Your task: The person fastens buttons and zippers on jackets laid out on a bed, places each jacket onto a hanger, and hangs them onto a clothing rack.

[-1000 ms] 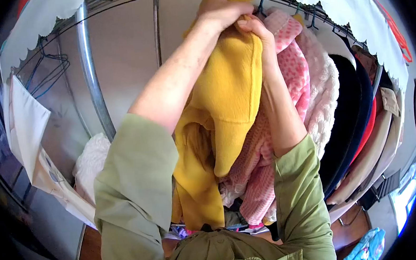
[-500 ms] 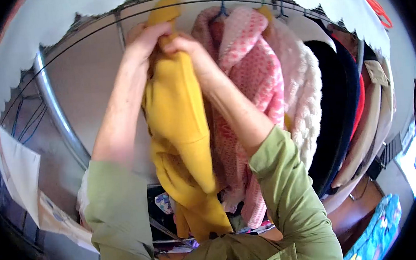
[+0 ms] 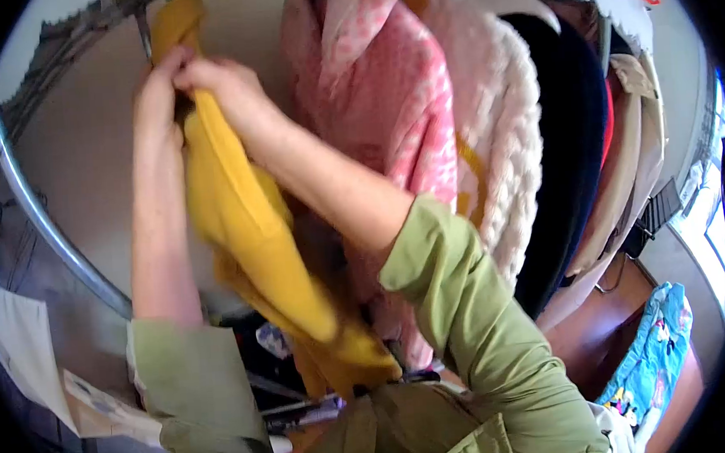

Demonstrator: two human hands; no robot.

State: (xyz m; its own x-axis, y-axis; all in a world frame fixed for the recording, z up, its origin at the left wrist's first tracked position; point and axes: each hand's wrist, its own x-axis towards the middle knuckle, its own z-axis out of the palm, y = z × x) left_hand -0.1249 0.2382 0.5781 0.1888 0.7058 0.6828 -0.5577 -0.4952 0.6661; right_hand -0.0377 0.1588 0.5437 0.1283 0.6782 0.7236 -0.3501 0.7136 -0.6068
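A mustard-yellow coat point(image 3: 236, 201) hangs down in front of me, its sleeve and lower part slanting toward my body. My left hand point(image 3: 158, 94) is closed on it near the collar, from the left side. Right beside it, my right hand point(image 3: 225, 85) grips the same upper part with bent fingers. Above both hands the yellow collar point(image 3: 177, 18) sticks up. Whether a hanger sits inside the coat is hidden. Just to the right hangs a pink and white patterned fuzzy coat point(image 3: 405, 116), behind my right forearm.
Further right on the rack come a cream chunky-knit garment point(image 3: 515, 142), a dark coat point(image 3: 570, 156) and a beige coat point(image 3: 624, 152). A curved metal pole point(image 3: 51, 221) stands at left. A turquoise printed cloth point(image 3: 653, 358) lies low at right.
Both hands and the top of the yellow coat have shifted left in view. The coat now hangs more slanted. The other clothes also appear further left as the view moved.
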